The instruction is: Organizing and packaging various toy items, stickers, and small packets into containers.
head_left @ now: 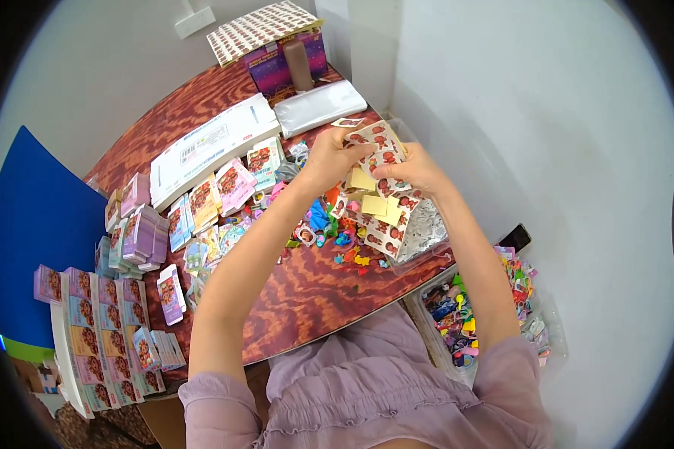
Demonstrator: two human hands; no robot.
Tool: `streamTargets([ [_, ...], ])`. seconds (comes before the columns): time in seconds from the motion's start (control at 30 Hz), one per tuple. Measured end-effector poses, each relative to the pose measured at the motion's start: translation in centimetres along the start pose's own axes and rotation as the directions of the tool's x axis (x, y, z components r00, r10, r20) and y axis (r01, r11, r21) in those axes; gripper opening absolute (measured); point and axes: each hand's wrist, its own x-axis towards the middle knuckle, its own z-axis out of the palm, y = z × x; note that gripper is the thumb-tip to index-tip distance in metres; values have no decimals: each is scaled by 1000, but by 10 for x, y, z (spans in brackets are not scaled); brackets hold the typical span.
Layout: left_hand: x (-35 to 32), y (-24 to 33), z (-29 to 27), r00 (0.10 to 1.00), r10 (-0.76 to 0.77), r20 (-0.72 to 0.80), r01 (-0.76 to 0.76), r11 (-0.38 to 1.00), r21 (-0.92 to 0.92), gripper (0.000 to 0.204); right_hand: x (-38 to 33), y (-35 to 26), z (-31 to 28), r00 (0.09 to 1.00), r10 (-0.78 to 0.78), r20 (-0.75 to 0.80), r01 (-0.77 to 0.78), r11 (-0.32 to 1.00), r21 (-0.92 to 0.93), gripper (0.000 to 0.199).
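Over the right part of the table, my left hand (331, 160) and my right hand (418, 170) are closed on a pale sticker sheet (382, 137) printed with rows of small red-brown figures. My left thumb and fingers pinch its left side; my right thumb presses on it from the right. Just below lies another printed sheet (386, 241), with small pale-yellow squares (374, 205) on top. Under these sheets is a clear plastic tray (436, 241) with silvery contents I cannot make out. Small colourful plastic trinkets (318, 215) are heaped left of the sheets.
Small printed card packs (236, 183) and a white flat box (213, 146) stand to the left. A box topped with printed sheets (266, 30) and a clear plastic bag stack (322, 106) are at the back. Trinket bins (457, 318) and a phone (517, 238) sit right, by the wall.
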Motion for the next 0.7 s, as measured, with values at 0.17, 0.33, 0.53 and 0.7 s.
streamTargets([
  [0.17,6,17,-10,970,-142,199,87,961,261,18,2,5,-1,994,106,-8,-106,969,-222,24],
  [0.33,9,3,-6,992,-125,29,117,974,195,23,3,17,11,996,-16,-83,-10,954,-299,20],
  [0.53,11,-13,1,953,-280,-114,277,960,-45,21,0,26,15,973,-50,-225,-39,928,-371,21],
  [0.7,25,-36,-8,926,-306,-222,260,942,-213,22,-5,28,9,962,-120,-245,6,907,-421,22],
])
